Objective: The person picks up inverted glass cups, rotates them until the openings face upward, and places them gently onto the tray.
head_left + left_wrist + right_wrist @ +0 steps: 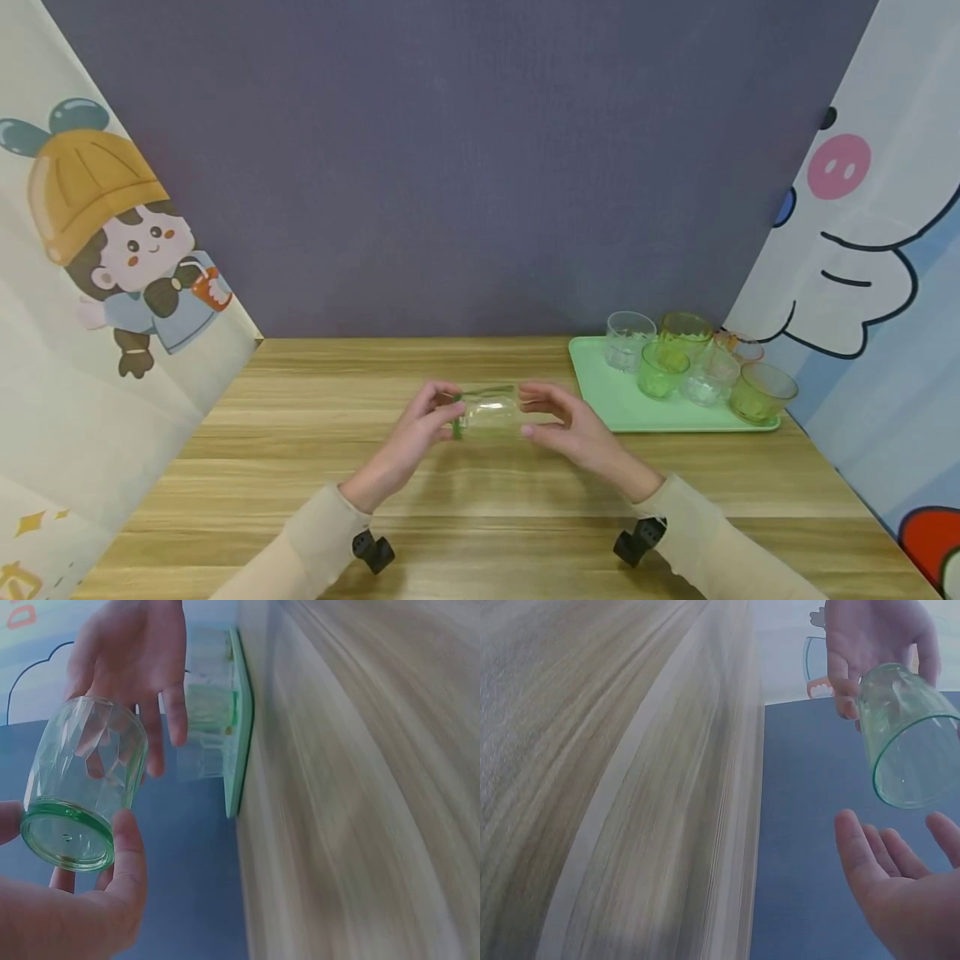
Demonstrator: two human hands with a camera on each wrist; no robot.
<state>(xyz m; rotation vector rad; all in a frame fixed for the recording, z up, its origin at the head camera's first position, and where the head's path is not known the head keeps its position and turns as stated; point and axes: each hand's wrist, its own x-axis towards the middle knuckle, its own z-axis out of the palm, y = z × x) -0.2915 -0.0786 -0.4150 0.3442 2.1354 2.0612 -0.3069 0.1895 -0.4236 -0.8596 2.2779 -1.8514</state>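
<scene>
A pale green faceted glass (487, 417) lies on its side in the air just above the wooden table (480, 500), between both hands. My left hand (438, 412) grips its thick base, thumb and fingers curled round the rim of the base (67, 840). My right hand (540, 417) hovers at the glass's open mouth (919, 761) with its fingers straight and spread, a little apart from the rim. In the right wrist view the right hand's fingers (870, 855) stand clear below the mouth.
A mint green tray (607, 404) sits at the table's back right with several clear, green and amber glasses (660, 367) on it. Cartoon-printed curtains hang on both sides, and a dark wall stands behind.
</scene>
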